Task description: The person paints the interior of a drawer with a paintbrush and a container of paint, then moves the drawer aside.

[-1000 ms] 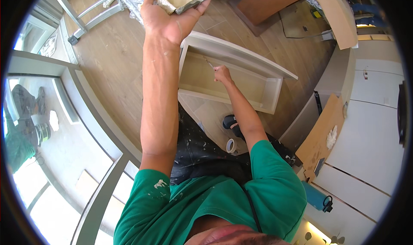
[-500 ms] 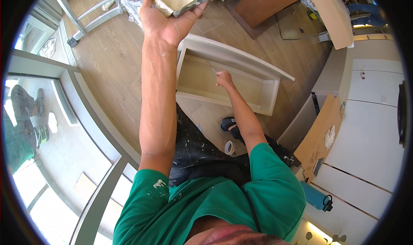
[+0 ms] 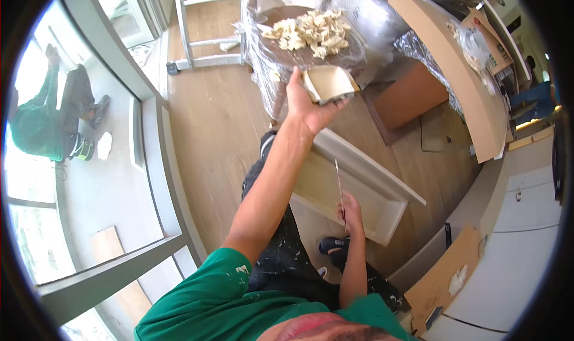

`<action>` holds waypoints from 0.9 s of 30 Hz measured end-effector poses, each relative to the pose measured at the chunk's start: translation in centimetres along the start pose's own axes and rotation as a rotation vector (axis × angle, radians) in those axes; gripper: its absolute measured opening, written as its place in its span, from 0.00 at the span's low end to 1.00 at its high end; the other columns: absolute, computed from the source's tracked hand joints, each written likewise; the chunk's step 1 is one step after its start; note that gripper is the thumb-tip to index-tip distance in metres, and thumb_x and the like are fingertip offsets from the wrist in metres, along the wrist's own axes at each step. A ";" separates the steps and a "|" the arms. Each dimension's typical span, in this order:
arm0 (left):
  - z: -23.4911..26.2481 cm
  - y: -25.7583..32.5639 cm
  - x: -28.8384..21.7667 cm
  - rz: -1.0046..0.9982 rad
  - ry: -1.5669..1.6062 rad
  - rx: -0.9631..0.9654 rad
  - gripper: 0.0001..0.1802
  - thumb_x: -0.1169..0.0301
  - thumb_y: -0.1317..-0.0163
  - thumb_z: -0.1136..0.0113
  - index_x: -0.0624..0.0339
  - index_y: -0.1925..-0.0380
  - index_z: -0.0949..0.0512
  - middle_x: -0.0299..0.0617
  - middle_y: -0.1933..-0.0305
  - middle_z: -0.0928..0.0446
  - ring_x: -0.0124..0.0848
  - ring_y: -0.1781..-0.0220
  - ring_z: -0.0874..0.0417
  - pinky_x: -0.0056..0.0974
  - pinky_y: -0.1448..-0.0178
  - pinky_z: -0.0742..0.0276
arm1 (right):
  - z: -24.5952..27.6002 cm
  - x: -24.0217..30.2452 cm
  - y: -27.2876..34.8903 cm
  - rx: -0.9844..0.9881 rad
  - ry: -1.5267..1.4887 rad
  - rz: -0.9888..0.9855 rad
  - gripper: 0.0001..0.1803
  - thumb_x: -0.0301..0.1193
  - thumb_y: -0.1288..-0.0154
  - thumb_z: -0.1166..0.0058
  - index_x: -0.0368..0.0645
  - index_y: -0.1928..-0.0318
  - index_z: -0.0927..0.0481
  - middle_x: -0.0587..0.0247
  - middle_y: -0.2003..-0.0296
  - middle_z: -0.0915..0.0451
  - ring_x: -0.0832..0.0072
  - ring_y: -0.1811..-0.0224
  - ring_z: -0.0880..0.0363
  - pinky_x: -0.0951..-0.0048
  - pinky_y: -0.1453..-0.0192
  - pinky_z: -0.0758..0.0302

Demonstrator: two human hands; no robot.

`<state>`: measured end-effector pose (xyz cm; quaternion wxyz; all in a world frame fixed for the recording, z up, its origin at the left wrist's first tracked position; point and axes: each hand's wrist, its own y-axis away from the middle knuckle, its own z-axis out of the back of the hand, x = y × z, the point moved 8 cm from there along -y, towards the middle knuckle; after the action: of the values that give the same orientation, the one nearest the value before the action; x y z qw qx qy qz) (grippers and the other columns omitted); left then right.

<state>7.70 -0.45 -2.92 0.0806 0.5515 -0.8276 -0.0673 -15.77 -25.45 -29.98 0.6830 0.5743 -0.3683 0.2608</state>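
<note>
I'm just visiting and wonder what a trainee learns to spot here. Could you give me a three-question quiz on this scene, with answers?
1. Which hand grips the thin tool?
a) left
b) right
c) neither

2. True or false: the left hand is holding a shallow container.

3. Fill in the colour: the pale scraps lie heaped on a ____ surface.

Key: 1: b, the right hand. 2: True. 3: brown.
</note>
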 end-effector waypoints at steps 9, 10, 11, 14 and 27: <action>0.7 0.0 4.4 0.064 -0.104 -0.056 0.39 0.39 0.26 0.65 0.58 0.30 0.37 0.52 0.29 0.34 0.52 0.28 0.34 0.63 0.25 0.41 | 5.9 6.7 18.7 0.038 -0.492 0.288 0.21 0.28 0.25 0.52 0.33 0.36 0.27 0.55 0.62 0.19 0.70 0.71 0.16 0.75 0.73 0.20; 0.7 -0.1 5.4 0.086 -0.108 -0.075 0.39 0.38 0.26 0.66 0.58 0.30 0.37 0.53 0.30 0.34 0.52 0.28 0.34 0.63 0.25 0.41 | 6.7 8.4 20.5 0.037 -0.541 0.365 0.21 0.29 0.25 0.51 0.31 0.37 0.27 0.53 0.63 0.18 0.69 0.70 0.16 0.75 0.73 0.19; 1.1 -0.2 6.3 0.110 -0.113 -0.082 0.39 0.38 0.26 0.66 0.58 0.30 0.37 0.53 0.30 0.34 0.52 0.29 0.33 0.63 0.25 0.41 | 7.2 9.9 22.1 0.043 -0.588 0.435 0.22 0.30 0.26 0.50 0.29 0.37 0.27 0.52 0.63 0.18 0.67 0.69 0.15 0.74 0.73 0.19; 2.0 -0.7 9.6 0.196 -0.125 -0.099 0.40 0.36 0.26 0.68 0.57 0.30 0.37 0.53 0.29 0.34 0.53 0.30 0.33 0.62 0.27 0.39 | 8.5 14.0 26.5 -0.060 -0.628 0.672 0.25 0.34 0.26 0.48 0.24 0.39 0.27 0.48 0.63 0.16 0.63 0.66 0.13 0.73 0.72 0.17; 4.7 4.7 22.7 0.618 -0.383 -0.088 0.38 0.36 0.26 0.66 0.55 0.37 0.29 0.49 0.37 0.26 0.49 0.36 0.26 0.60 0.34 0.31 | 13.1 20.5 37.6 -1.011 0.012 1.059 0.21 0.36 0.18 0.58 0.30 0.40 0.23 0.64 0.66 0.19 0.88 0.73 0.28 0.86 0.75 0.35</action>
<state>-6.15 -19.53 -5.26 -0.0358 0.2489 -0.9514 -0.1777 -35.58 -31.90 9.69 0.6491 -0.0675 -0.6682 0.3573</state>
